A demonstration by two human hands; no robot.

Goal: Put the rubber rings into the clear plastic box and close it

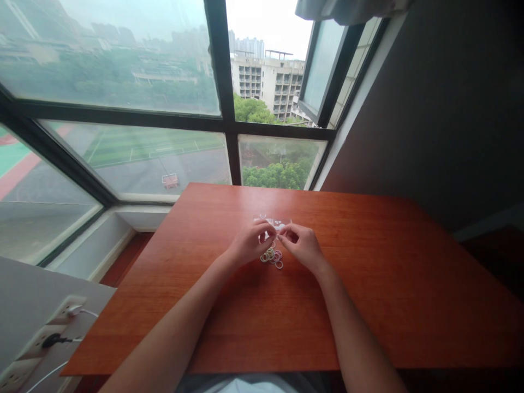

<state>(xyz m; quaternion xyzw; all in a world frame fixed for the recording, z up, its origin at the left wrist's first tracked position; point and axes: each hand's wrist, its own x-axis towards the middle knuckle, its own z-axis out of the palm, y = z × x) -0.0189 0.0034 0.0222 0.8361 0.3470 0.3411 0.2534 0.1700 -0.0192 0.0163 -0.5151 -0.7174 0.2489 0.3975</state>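
Note:
Both hands meet above the middle of the table, their fingertips almost touching. My left hand is closed in a pinch, thumb against forefinger. My right hand pinches in the same way from the other side. Whatever lies between the fingertips is too small to make out. Just below them is a small pile of pale hair ties, white, yellowish and pink, with one white ring at its near edge. Behind the fingers lies a clear plastic bag or pack with white print, partly covered by the hands.
The reddish-brown wooden table reaches to the window. Dark window frames stand beyond its far edge, one pane swung open. At lower left, a wall socket strip holds plugs with cables. A grey wall rises on the right.

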